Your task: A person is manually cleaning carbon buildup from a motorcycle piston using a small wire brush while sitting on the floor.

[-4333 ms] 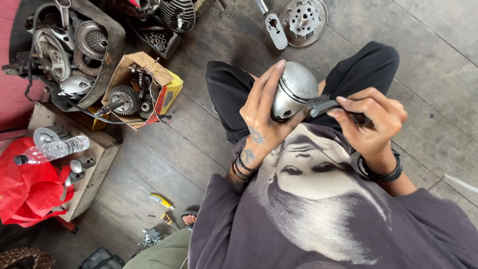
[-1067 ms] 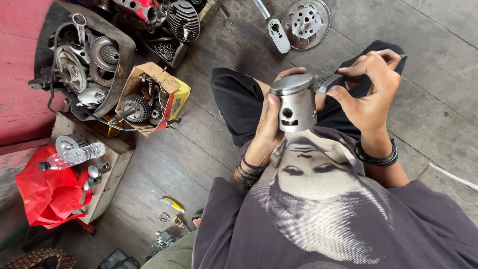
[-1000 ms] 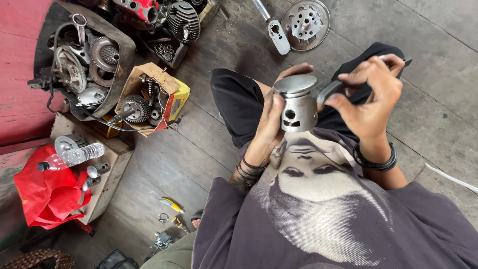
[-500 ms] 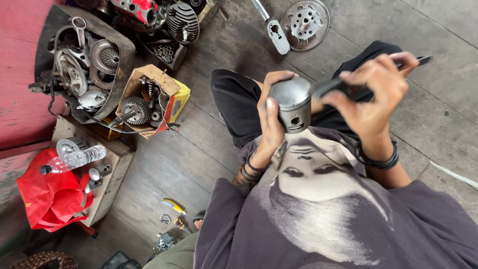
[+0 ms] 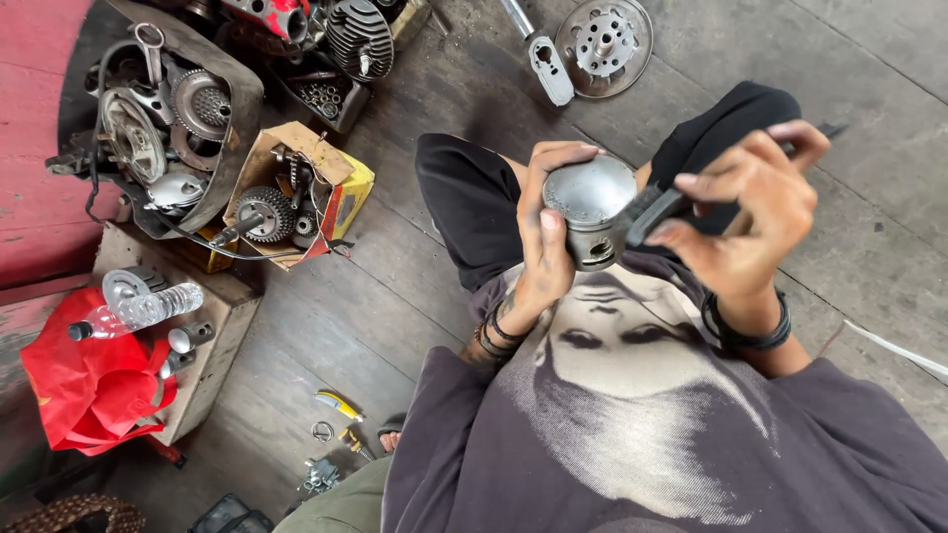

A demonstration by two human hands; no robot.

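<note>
Two hands busy: left hand (image 5: 545, 237) clamps rigid, smooth metal piston (image 5: 590, 209) round its skirt; right hand (image 5: 750, 212) pinches dark tool (image 5: 660, 209) against it.

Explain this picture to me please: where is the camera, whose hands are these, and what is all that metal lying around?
The camera sits on a person's head and looks down at their own lap and hands. The left hand grips a grey metal piston, crown facing up. The right hand holds a dark slim tool with its end against the piston's side. The person sits on a wooden plank floor. To the left lie a cardboard box of gears, a large engine part, a plastic bottle on a wooden block and a red bag. A round metal disc lies at the top.
</note>
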